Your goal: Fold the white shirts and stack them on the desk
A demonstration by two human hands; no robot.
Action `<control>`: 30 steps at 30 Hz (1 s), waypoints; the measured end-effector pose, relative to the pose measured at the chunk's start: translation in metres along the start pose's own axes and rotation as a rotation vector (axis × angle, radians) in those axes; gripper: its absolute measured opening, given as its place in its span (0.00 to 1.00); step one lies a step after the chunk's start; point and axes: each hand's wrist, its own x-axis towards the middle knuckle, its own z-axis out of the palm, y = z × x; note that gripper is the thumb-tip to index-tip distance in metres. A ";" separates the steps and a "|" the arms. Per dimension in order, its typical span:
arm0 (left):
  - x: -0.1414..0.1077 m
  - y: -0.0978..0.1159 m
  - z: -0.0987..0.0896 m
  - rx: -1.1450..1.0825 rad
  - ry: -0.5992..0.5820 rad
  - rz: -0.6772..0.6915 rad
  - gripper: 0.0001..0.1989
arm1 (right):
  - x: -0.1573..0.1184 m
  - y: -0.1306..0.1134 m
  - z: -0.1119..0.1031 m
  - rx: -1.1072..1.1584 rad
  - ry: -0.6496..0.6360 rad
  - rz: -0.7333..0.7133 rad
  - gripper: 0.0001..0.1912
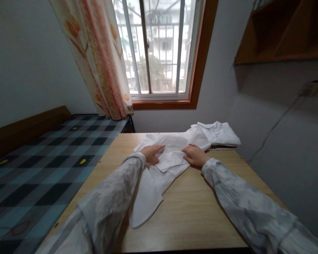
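Note:
A white garment [172, 158], apparently a shirt, lies loosely spread and wrinkled on the wooden table [201, 211]. One long flap of it, like a sleeve, trails toward the table's near side. My left hand [152, 154] rests on the left part of the cloth, fingers stretched out and thumb apart. On the right edge of the cloth lies my right hand [195, 155], its fingers and thumb also spread against the fabric. Beyond the right hand sits a folded stack of white clothes [218, 134], with a dark patterned layer at its bottom; the garment's far end touches this stack.
To the left stands a bed with a checked cover [55, 158]. A window [161, 49] and a flowered curtain [95, 56] are behind the table. A wooden wall shelf [281, 35] hangs at upper right, with a cable [274, 125] running down the wall.

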 end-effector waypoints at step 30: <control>-0.175 -0.142 -0.043 -0.249 0.510 -0.933 0.08 | -0.108 0.103 -0.079 -0.316 0.344 0.325 0.09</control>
